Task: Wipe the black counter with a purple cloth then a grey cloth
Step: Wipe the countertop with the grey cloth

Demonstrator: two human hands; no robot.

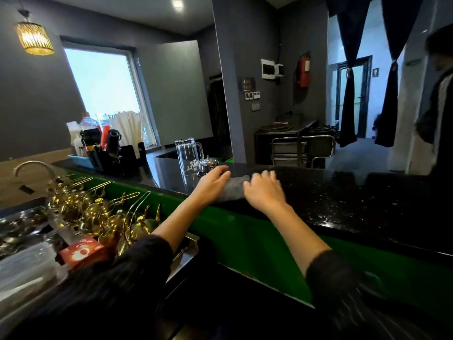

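A grey cloth point(234, 188) lies bunched on the speckled black counter point(343, 200), close to its near edge. My left hand point(213, 182) rests on the cloth's left end with fingers curled over it. My right hand point(264, 191) presses on its right end, fingers spread and slightly blurred. Both forearms reach up over the green panel point(245, 231) below the counter. No purple cloth is in view.
A glass beer mug point(188, 155) and a small metal bell point(208, 165) stand just left of the cloth. Black caddies with straws point(115, 146) sit further left. Gold teapots point(98, 212) and a sink tap point(31, 168) lie below left. A person point(438, 106) stands at far right.
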